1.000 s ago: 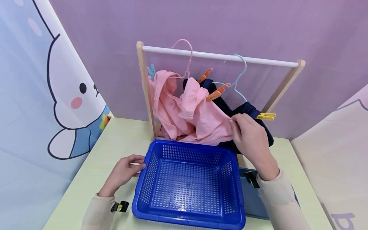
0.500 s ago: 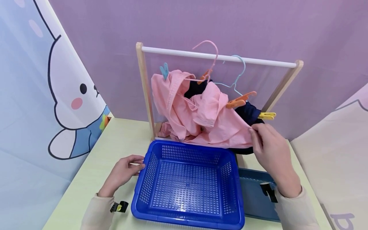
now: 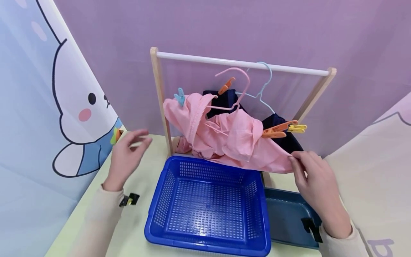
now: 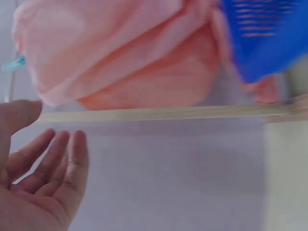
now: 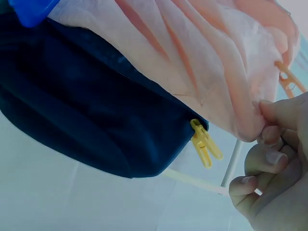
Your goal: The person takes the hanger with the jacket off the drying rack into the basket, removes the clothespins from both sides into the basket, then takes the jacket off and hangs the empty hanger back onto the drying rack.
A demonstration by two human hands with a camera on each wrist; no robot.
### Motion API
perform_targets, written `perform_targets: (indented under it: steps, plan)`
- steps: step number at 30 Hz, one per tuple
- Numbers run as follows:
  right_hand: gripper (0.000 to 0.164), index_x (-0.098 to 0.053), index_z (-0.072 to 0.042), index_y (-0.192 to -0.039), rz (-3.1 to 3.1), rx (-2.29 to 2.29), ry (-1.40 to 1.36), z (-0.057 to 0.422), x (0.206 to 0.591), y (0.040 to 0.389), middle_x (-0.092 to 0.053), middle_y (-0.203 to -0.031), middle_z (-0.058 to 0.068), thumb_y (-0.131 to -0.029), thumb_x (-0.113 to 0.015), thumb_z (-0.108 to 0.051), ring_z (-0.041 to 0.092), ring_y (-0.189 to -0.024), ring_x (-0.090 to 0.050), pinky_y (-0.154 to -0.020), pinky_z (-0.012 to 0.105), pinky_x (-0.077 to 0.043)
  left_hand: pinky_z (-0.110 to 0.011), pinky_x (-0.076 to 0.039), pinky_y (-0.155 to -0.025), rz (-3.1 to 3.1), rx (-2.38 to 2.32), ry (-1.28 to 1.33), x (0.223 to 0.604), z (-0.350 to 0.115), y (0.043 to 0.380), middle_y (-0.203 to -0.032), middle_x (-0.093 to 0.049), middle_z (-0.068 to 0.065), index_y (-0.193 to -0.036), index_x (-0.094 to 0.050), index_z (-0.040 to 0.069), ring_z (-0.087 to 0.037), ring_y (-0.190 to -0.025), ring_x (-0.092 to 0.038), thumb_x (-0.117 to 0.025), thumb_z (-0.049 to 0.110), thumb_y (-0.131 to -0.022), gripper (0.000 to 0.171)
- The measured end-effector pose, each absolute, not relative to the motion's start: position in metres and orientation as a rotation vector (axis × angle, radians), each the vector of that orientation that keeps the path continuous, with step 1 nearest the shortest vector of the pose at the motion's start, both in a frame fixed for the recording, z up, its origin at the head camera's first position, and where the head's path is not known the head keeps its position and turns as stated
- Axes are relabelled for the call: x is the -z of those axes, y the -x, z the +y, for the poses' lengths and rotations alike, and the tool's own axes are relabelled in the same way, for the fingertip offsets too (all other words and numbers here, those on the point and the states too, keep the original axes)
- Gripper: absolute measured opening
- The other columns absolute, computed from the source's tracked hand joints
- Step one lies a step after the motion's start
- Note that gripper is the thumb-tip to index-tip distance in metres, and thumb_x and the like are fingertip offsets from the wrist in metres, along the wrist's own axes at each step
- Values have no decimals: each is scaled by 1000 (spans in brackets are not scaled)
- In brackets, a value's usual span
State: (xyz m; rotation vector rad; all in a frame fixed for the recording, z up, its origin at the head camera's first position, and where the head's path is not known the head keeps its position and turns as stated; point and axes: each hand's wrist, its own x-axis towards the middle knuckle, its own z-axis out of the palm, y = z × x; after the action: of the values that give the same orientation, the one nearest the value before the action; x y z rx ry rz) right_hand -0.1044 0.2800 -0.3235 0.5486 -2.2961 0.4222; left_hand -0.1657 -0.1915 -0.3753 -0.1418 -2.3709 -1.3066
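Observation:
My right hand (image 3: 316, 182) pinches the lower right corner of a pink zip jacket (image 3: 244, 139). A pink hanger (image 3: 247, 85) is inside the jacket, its hook below and in front of the rack's white rail (image 3: 205, 60). A light-blue clothespin (image 3: 181, 96) and an orange clothespin (image 3: 277, 130) are clipped to the jacket. My left hand (image 3: 126, 157) is in the air left of the rack, thumb and fingers apart, touching nothing; in the left wrist view it is beside the rack's wooden post (image 4: 159, 114). Behind the jacket, a dark navy garment (image 5: 96, 101) hangs on a light-blue hanger (image 3: 264, 85).
A blue perforated basket (image 3: 205, 246) stands on the pale table (image 3: 128, 221) in front of the rack. Right of it lies a dark teal tray (image 3: 289, 217). A yellow clothespin (image 3: 297, 128) and another orange clothespin (image 3: 226, 86) hold the navy garment.
My right hand has pulled the jacket right and down, and the pink hanger's hook has come off the rail. My left hand has left the basket's rim and risen toward the rack.

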Motion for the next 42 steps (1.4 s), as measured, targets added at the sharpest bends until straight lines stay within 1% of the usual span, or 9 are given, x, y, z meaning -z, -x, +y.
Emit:
perform_targets:
  steps: [3,10,15,17,28,35,39,40,42]
  plan:
    - [17,-69,1,-98,-2276,-447,-560,281,325,103,-60,-77,8,-82,-74,3,17,-64,-41,-55,23,-32,-15,-52,-83,-2267,1275,237,351,-189,178,-123,-67,-6,-130,-66,9,-23,-108,-65,-69,25,-97,37]
    - [11,-69,0,-99,-2256,-473,-588,283,324,98,-59,-78,7,-90,-69,-5,14,-65,-39,-54,21,-33,-30,-52,-96,-2166,1484,447,321,-184,205,-131,-63,-8,-134,-64,9,-24,-119,-60,-73,13,-93,42]
    - [43,-70,1,-99,-2253,-460,-608,285,323,96,-60,-77,6,-106,-51,-37,15,-64,-39,-56,24,-32,-27,-52,-95,-2187,1584,468,320,-184,215,-124,-68,-8,-127,-68,6,-19,-114,-64,-74,16,-93,36]
    - [51,-70,0,-98,-2254,-467,-612,285,324,95,-60,-77,6,-106,-45,-44,15,-65,-40,-57,25,-31,-24,-53,-92,-2202,1590,467,323,-186,214,-117,-70,-7,-123,-70,5,-15,-108,-66,-74,17,-93,32]
    - [54,-70,-1,-96,-2283,-522,-654,289,319,88,-57,-77,0,-105,-45,-48,11,-64,-39,-56,23,-31,-21,-56,-83,-2220,1551,496,325,-203,173,-98,-74,-3,-109,-74,2,-13,-89,-71,-75,9,-91,19]
    - [44,-71,-6,-97,-2328,-554,-704,295,317,85,-53,-77,-7,-104,-51,-44,7,-64,-38,-53,17,-32,-21,-57,-80,-2323,1486,486,329,-212,131,-95,-74,-4,-102,-76,6,-13,-84,-71,-75,4,-89,12]
    - [8,-72,-10,-98,-2402,-571,-740,299,321,79,-56,-80,-10,-97,-69,-17,4,-64,-40,-52,14,-33,-23,-59,-73,-2435,1474,473,337,-217,105,-90,-74,-1,-98,-76,12,-17,-79,-72,-75,6,-91,10]
    - [6,-72,-11,-98,-2428,-575,-747,299,323,77,-58,-81,-10,-92,-72,-10,4,-65,-41,-52,14,-34,-24,-59,-70,-2463,1488,484,340,-218,100,-89,-74,0,-97,-75,13,-18,-77,-72,-75,6,-91,9]
    - [20,-72,-14,-98,-2477,-581,-762,301,327,73,-59,-85,-11,-85,-76,0,4,-68,-44,-54,14,-36,-26,-60,-65,-2508,1526,543,347,-222,92,-87,-74,1,-97,-75,14,-19,-75,-71,-74,4,-91,11]
